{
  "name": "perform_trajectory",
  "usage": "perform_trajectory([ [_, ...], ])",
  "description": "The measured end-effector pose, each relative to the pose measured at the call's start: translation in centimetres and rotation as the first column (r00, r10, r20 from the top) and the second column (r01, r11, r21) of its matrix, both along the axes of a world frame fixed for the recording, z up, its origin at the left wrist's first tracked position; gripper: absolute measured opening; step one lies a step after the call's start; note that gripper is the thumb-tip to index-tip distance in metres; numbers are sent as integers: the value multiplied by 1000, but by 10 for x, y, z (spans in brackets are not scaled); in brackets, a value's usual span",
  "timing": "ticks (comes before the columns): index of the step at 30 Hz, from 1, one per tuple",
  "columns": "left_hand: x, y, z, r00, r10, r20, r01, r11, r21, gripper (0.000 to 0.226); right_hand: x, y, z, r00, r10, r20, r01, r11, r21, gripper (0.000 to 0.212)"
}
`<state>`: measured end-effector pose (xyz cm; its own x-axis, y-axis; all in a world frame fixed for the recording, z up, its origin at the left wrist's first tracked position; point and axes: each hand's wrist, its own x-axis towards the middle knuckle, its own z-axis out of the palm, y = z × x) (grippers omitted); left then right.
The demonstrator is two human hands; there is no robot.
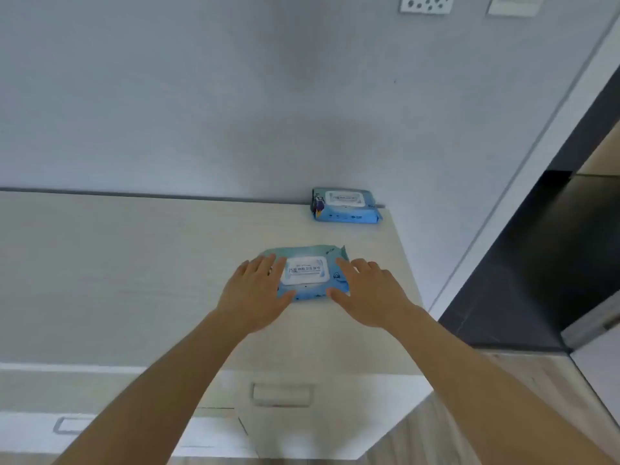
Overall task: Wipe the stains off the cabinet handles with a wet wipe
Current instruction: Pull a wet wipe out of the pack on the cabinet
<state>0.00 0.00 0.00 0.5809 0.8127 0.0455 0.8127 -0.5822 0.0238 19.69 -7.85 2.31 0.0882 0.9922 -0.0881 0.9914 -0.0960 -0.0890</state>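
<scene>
Both hands lay flat on a wipes pack.
Left hand (254,290) and right hand (368,290), fingers straight, flanked the pack (306,273) on the pale surface (134,280); a second pack (345,205) sat beyond it against the grey wall (235,95).

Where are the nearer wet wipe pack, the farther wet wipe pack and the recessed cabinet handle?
nearer wet wipe pack (304,270), head view, on its white flip lid
farther wet wipe pack (345,205), head view, on its top face
recessed cabinet handle (282,394), head view, on the middle of its recess
</scene>
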Motion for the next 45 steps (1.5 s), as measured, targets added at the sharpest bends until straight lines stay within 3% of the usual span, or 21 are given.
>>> perform_trajectory([
  [4,8,31,-25,999,-40,-23,39,999,-30,71,5,21,-24,997,-39,-71,38,999,-15,66],
  [10,20,51,-49,996,-86,-30,85,996,-40,75,13,40,-50,994,40,-105,-39,999,17,68],
  [18,20,48,-58,996,-77,41,79,996,-51,74,13,39,-73,978,65,-198,-60,998,31,64],
  [24,4,17,-59,990,-94,105,101,993,-59,80,-4,5,-72,990,67,-124,-50,990,134,68],
  [27,1,7,-59,988,-87,129,95,993,-63,82,-3,13,-62,985,142,-99,-107,949,297,54],
  [29,1,5,-56,987,-83,134,90,995,-49,82,-1,24,-60,953,261,-156,-210,936,282,46],
  [33,4,4,-48,988,-80,130,80,997,1,78,-2,37,-67,902,364,-230,-319,924,212,50],
  [39,-3,10,-59,977,-88,193,111,988,-108,86,-4,35,-77,897,368,-245,-292,909,296,48],
  [45,-6,13,-67,984,-103,145,120,986,-119,83,-6,36,-73,901,376,-218,-264,872,411,32],
])
